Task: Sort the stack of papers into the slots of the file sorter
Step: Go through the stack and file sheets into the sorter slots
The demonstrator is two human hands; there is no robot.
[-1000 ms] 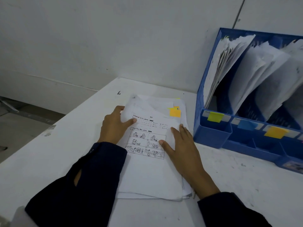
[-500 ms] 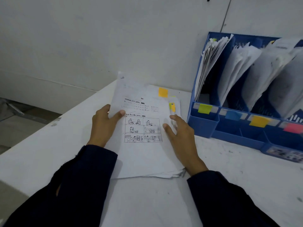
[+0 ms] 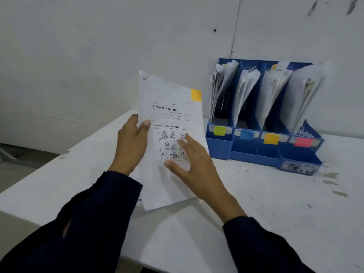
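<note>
Two hands | left hand (image 3: 131, 142) grips sheet (image 3: 169, 115) | right hand (image 3: 195, 166) flat, fingers spread

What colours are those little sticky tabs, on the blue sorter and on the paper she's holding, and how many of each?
Green: 1, on the file sorter, first slot
Blue: 1, second slot
Yellow: 2, third slot and the held paper
Pink: 1, fourth slot
Total: 5
</note>
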